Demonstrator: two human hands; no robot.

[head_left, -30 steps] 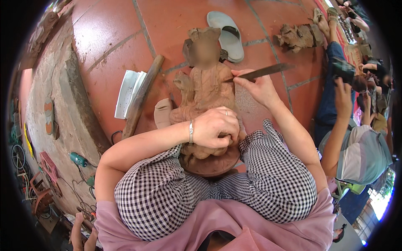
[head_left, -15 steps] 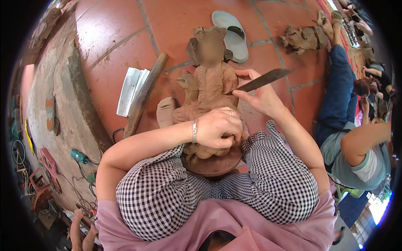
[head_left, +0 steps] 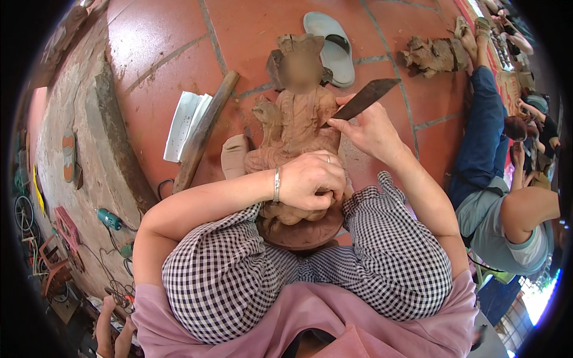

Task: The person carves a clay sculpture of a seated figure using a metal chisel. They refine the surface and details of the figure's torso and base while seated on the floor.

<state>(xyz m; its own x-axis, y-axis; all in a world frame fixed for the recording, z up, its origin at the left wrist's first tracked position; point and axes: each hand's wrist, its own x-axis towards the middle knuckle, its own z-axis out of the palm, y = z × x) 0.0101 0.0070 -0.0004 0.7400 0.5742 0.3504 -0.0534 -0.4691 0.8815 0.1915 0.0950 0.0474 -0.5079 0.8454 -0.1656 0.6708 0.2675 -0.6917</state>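
Note:
A brown carved wooden statue (head_left: 292,113) of a seated figure lies between my knees, its head pointing away from me and its round base near my lap. My left hand (head_left: 313,182) is closed with curled fingers over the statue's lower part, pressing on it; the fingertips are partly hidden. In my right hand (head_left: 371,131) a dark, flat knife blade (head_left: 376,94) is pinched between thumb and fingers. Its narrow end meets the statue's side by the arm on the right, and its broad end points up and to the right.
Left of the statue lie a long wooden stick (head_left: 206,134), folded white paper (head_left: 184,126) and a beige sock-like piece (head_left: 234,156). A grey slipper (head_left: 334,51) sits beyond the head. Another rough carving (head_left: 433,56) lies far right, near a seated person (head_left: 507,221). A green power tool (head_left: 108,218) with cords is at left.
My right hand has turned the blade steeper, its broad end shifting slightly left and up. My left hand stays on the statue.

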